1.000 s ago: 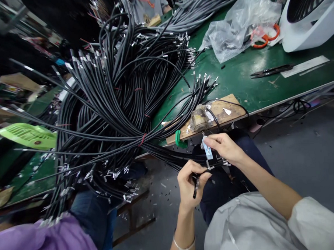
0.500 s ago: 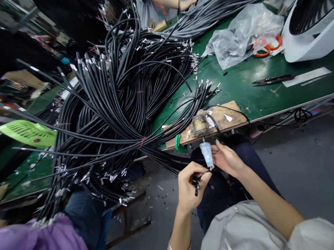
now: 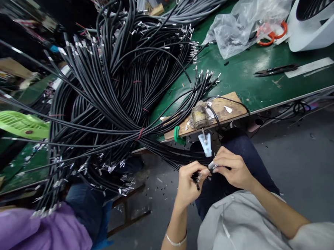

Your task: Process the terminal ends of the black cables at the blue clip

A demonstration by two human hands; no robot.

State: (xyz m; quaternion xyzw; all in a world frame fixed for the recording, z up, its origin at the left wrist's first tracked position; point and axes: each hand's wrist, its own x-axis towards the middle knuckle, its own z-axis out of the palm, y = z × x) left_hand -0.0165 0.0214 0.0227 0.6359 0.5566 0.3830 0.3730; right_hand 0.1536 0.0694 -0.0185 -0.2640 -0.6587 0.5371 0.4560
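Just off the counter's (image 3: 265, 95) near edge, left hand (image 3: 189, 183) holds black cable (image 3: 197, 186); right hand (image 3: 234, 169) pinches a pale end (image 3: 212, 166) (best kept straight).

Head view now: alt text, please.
The left hand holds a black cable; the right hand pinches a small pale piece beside it, near a light blue clip. A heap of black cables lies on the green table.

The left grip (image 3: 190, 183) is curled, thumb closed toward the index finger. The right grip (image 3: 234, 168) is pinched, its fingertips just beside the left thumb. Left forearm (image 3: 180, 217) and right forearm (image 3: 281, 206) converge off the near edge of the tabletop (image 3: 258, 93).
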